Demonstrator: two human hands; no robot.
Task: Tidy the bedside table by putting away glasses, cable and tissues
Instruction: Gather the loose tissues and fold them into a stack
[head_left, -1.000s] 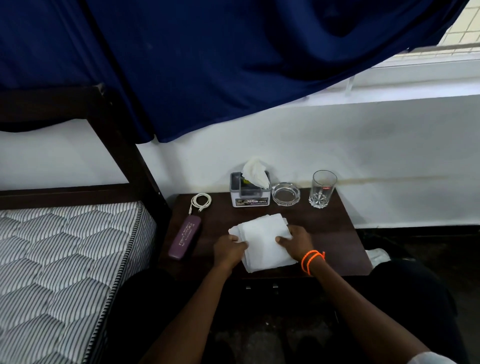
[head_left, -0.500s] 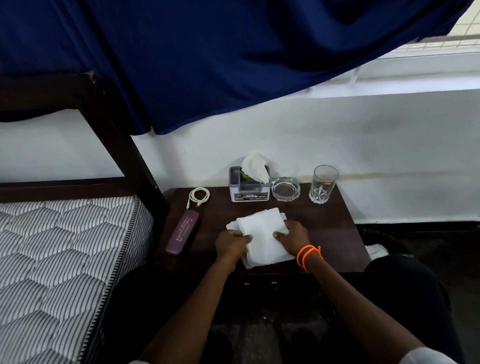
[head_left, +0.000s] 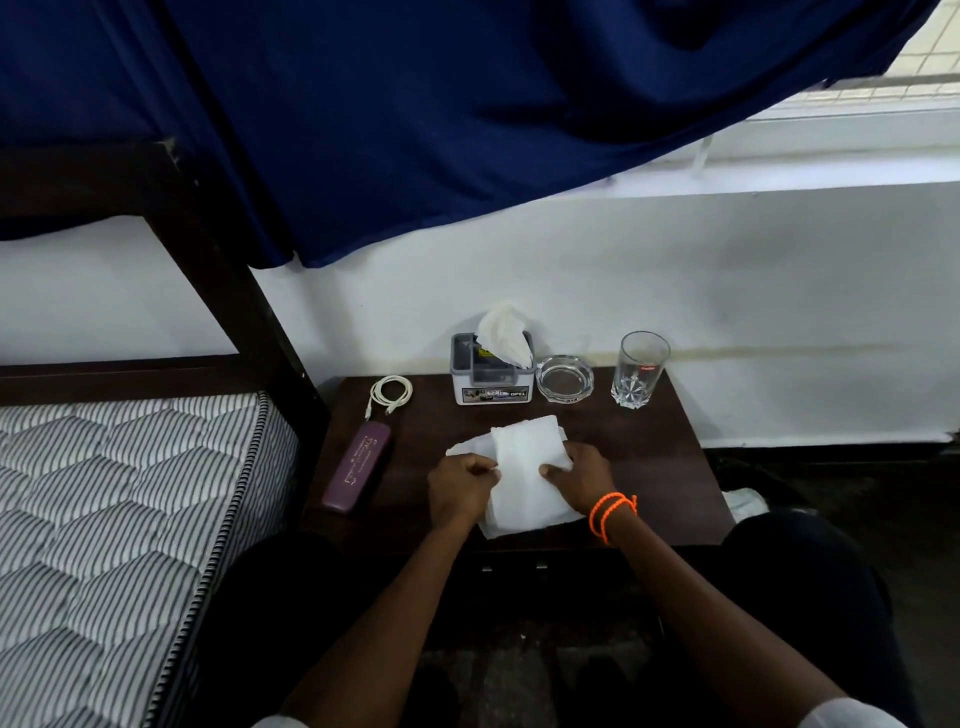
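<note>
- My left hand (head_left: 460, 488) pinches the left edge of the tissues (head_left: 524, 480), fingers curled round it.
- My right hand (head_left: 579, 475) grips the right edge the same way.
- The stack lies mid-surface (head_left: 649, 467), in front of the tissue box (head_left: 491, 376).
- I'd square the edges evenly and press lightly, since thin sheets probably slide or tear.

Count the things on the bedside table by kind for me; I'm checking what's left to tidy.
Loose tissue stack, held by left hand and right hand: 1
Tissue box: 1
Coiled white cable: 1
Purple glasses case: 1
Glass ashtray: 1
Drinking glass: 1
Total: 6
</note>
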